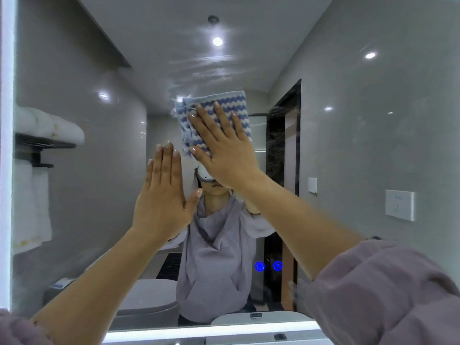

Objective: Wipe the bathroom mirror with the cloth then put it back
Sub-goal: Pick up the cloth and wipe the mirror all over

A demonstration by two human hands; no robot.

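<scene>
The bathroom mirror [348, 145] fills almost the whole head view, with lit strips along its left and bottom edges. A folded cloth [234, 105] with blue and white wavy stripes lies flat against the glass above the middle. My right hand [224, 145] presses it to the mirror with straight, spread fingers. My left hand [161, 197] is held up flat beside it, lower and to the left, fingers straight and together; it holds nothing. Wet streaks show on the glass above the cloth.
Two blue lit touch buttons [268, 266] glow low on the mirror. The reflection shows a towel rack [44, 143] with white towels at the left, a toilet [146, 300] below, a dark doorway and wall sockets at the right.
</scene>
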